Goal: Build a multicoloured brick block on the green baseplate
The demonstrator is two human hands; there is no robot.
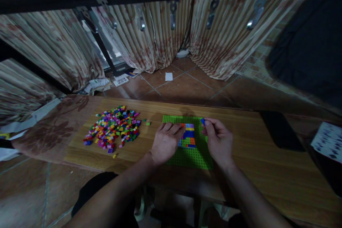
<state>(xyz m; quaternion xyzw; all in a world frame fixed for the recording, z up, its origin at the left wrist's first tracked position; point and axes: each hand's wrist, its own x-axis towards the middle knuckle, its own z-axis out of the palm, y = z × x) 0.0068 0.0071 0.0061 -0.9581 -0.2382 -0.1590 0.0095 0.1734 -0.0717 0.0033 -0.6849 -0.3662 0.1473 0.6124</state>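
Note:
A green studded baseplate (191, 158) lies on the wooden table, bearing a flat patch of coloured building bricks (190, 136) in orange, yellow, blue, green and lilac. My left hand (166, 141) is over the left part of this patch, its fingers bent and close together at the bricks. Its thumb and whatever may be between the fingertips are hidden. Above the right part of the plate, my right hand (220, 140) pinches a small blue brick (203, 121) between thumb and fingers, apart from the patch.
A heap of loose mixed bricks (114, 128) covers the table's left part, with a few strays beside it. Toward the right lies a dark flat object (280, 130). Beyond the table (248, 171) are a tiled floor (184, 87) with papers and striped curtains (160, 39).

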